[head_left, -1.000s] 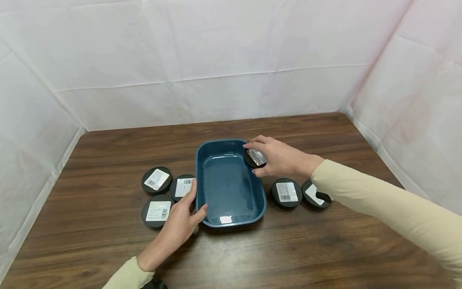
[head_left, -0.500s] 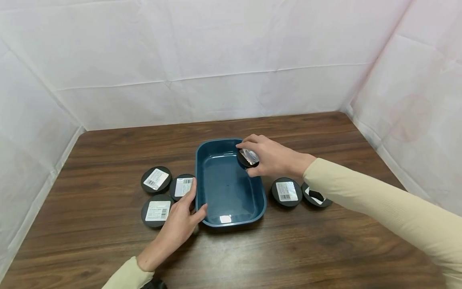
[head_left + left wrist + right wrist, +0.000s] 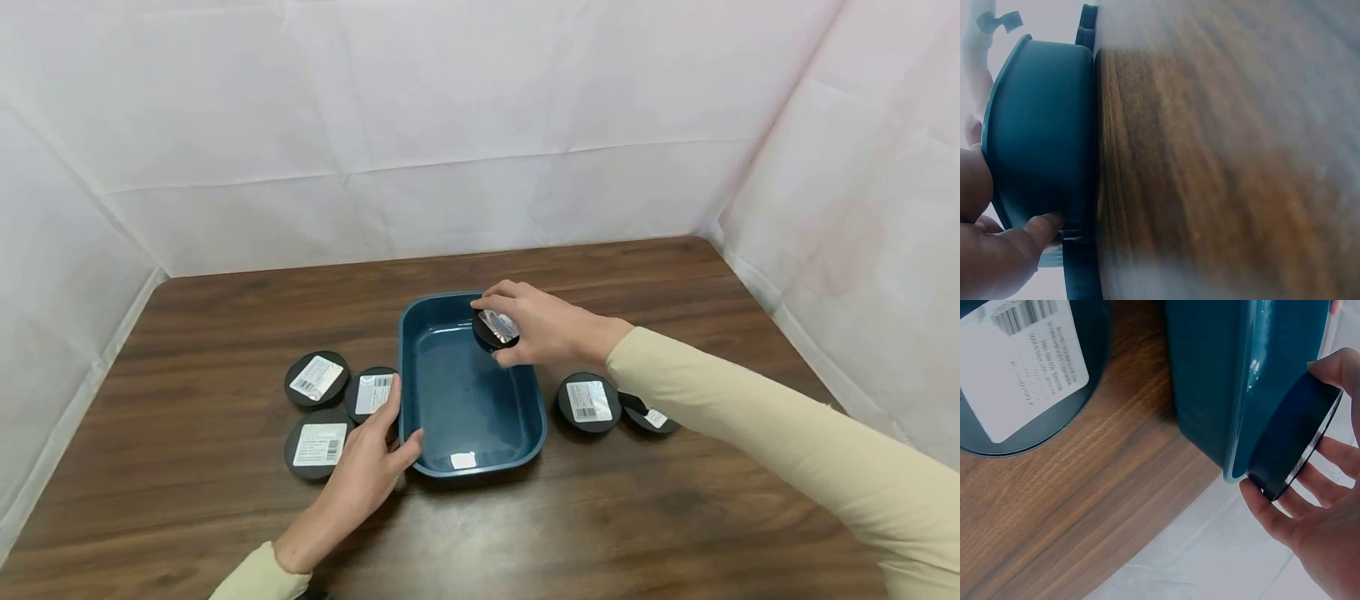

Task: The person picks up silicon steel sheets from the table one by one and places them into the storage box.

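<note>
A deep blue plastic tray point(image 3: 468, 467) with rounded corners stands in the middle of the table. At its left side my left hand point(image 3: 363, 467) grips the wall, with the thumb over the rim and fingers against the outside, as the left wrist view shows. My right hand point(image 3: 543, 321) holds a round flat black container point(image 3: 495, 327) by its edge, thumb and fingers around the side. It is tilted, with a silvery label on top. The container is over the tray's far right part, above the bottom.
Left of the tray lie three similar black round containers point(image 3: 317, 379) with white labels, close together. Two more, a nearer one point(image 3: 588, 402) and one partly hidden by a dark strap point(image 3: 652, 417), lie to the right. White cloth walls point(image 3: 450, 208) enclose the wooden table point(image 3: 600, 517).
My right hand has carried the black container left, from the tray's right rim to farther inside over it. My left hand keeps its hold on the tray. The head view shifts slightly.
</note>
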{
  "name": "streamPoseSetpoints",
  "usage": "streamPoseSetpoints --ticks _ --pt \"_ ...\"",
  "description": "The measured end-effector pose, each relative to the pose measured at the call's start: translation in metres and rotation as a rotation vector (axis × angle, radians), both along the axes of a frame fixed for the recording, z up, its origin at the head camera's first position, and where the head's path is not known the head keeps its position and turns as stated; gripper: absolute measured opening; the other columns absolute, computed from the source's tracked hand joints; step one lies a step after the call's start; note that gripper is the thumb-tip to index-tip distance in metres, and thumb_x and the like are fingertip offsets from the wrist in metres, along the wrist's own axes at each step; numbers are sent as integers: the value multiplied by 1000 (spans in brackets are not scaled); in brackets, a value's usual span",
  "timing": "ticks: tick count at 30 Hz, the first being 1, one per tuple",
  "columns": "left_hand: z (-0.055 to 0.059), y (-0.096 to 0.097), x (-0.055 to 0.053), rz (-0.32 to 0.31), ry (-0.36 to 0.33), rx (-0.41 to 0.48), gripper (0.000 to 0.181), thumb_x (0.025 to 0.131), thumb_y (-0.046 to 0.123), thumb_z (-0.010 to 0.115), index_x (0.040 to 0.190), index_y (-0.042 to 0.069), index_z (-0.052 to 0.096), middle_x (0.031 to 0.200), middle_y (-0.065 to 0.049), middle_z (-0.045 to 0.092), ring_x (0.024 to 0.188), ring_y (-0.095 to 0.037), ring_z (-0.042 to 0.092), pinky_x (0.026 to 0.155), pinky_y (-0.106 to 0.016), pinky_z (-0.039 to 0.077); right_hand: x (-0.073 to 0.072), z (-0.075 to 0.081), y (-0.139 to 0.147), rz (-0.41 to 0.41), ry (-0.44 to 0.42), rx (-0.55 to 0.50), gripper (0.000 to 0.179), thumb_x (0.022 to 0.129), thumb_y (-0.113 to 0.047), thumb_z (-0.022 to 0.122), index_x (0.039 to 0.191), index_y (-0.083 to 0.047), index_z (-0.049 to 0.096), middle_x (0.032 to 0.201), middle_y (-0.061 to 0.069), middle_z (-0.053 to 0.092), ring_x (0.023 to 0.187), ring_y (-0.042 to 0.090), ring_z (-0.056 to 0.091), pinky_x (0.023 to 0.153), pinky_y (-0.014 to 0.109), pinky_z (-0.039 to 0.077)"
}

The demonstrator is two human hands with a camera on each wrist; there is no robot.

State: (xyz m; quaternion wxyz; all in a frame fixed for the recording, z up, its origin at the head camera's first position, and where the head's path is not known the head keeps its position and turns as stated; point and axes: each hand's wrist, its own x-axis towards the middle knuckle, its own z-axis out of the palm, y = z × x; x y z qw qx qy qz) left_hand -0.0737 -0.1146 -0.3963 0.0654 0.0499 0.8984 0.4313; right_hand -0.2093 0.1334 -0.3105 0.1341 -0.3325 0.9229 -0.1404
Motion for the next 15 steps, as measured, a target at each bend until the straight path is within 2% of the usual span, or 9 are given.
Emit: streamPoseSetpoints --ticks 3,9,15 --pt "1 -1 1 0 5 -2 78 99 20 60 161 7 13 156 -20 42 105 -20 58 83 -29 48 -2 1 -2 2 12 -5 70 90 -31 71 152 -16 43 155 10 40 137 28 47 108 47 46" --pt "2 -2 0 -11 11 19 78 100 19 59 161 7 12 159 -21 37 122 -22 57 91 -34 50 -6 4 -7 20 38 14 69 90 -31 71 152 -15 44 153 11 42 134 27 50 108 46 48" --pt "3 -2 0 -18 38 21 77 100 17 59 160 4 13 159 -23 36 127 -24 54 93 -37 51 -7 4 -13 56 28 27 70 89 -29 71 152 -15 43 154 11 41 131 27 52 106 45 49"
